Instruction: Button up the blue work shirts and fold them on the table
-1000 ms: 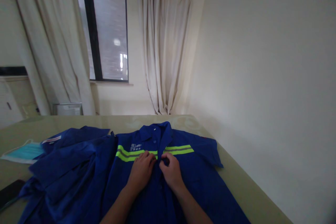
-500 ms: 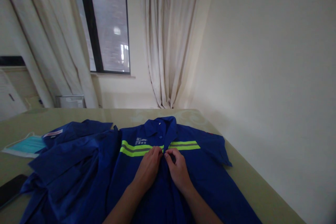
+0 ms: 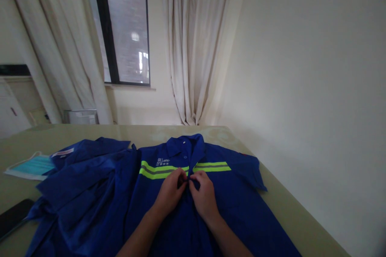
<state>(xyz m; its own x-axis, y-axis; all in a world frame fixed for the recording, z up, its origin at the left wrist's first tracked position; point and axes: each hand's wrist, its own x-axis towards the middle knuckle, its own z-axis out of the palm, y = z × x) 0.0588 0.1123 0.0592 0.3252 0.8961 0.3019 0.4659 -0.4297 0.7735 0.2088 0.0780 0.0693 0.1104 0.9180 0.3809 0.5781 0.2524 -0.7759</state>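
Observation:
A blue work shirt [image 3: 235, 196] with yellow-green reflective stripes lies front up, its collar toward the far side. At the front opening, just below the stripe, my left hand [image 3: 172, 188] pinches the left-hand edge of the cloth. My right hand [image 3: 204, 192] grips the other edge right beside it, thumb and forefinger together. The fingertips of both hands nearly touch, and whatever button lies between them is hidden. Above them, one button [image 3: 185, 157] shows near the open collar. White lettering [image 3: 163, 162] is printed on the chest.
A second blue garment [image 3: 87, 192] lies crumpled to the left. Beyond it are a light-blue face mask [image 3: 31, 166] and a dark phone [image 3: 15, 215]. The greenish table [image 3: 289, 200] runs along a wall on the right; curtains [image 3: 193, 48] hang at the back.
The left thumb has come round to press against the cloth edge, and the left fingers have curled more. The right hand stays at the opening with its pinch slightly shifted.

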